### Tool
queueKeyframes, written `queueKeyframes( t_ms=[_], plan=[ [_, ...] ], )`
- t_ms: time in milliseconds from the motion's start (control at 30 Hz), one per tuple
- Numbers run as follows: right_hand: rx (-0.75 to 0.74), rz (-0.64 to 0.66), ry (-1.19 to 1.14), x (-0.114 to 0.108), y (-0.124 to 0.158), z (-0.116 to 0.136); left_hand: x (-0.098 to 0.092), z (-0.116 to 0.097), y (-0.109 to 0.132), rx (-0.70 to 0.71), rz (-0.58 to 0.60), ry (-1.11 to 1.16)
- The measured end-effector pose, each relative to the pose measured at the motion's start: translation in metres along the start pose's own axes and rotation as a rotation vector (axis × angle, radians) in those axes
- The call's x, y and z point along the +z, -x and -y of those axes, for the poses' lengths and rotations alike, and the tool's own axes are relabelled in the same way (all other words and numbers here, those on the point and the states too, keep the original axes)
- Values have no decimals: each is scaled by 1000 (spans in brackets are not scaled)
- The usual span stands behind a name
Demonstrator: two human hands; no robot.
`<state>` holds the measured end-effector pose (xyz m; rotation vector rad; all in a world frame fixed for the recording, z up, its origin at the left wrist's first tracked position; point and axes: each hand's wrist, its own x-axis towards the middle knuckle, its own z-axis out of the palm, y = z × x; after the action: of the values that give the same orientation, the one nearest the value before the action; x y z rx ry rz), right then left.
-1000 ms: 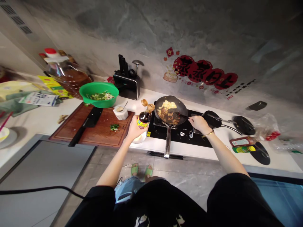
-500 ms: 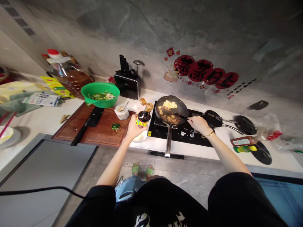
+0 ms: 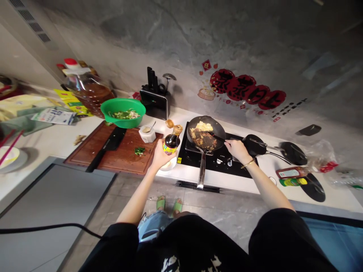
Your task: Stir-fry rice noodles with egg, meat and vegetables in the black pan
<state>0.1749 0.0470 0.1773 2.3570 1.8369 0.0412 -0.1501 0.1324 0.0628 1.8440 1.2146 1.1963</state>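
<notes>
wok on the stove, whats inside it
The wok holds yellow pieces at the back, browned food nearer the handle, and part of a black utensil. Food hides the bottom beneath it.

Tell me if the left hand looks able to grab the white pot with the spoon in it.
Probably not: the left hand is gripping the sauce bottle. The white pot stands close by, nothing visibly between, so a freed hand likely could.

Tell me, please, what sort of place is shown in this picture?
It is a kitchen, probably in a home: a wok with food in it sits on a black cooktop, and a cleaver lies on a wooden cutting board on the counter.
</notes>
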Motion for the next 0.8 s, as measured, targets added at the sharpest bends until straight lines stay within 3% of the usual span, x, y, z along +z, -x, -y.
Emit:
queueKeyframes(
  t_ms=[100,200,333,433,533,633,800],
  plan=[
    [3,4,9,12,-7,28,2,0,3,5,3,0],
    [-17,26,48,12,5,35,2,0,6,7,-7,-4],
    [-44,18,63,-3,36,5,-2,1,9,-7,-21,1],
    [-92,33,97,-9,45,-16,-3,1,9,-28,-27,9],
    [-109,-8,163,0,34,-16,-1,0,9,-21,-41,6],
    [-36,-25,172,13,18,-14,3,-2,9,-1,-35,5],
    [-27,79,50,-2,12,-57,9,-2,11,33,-37,34]
  ],
)
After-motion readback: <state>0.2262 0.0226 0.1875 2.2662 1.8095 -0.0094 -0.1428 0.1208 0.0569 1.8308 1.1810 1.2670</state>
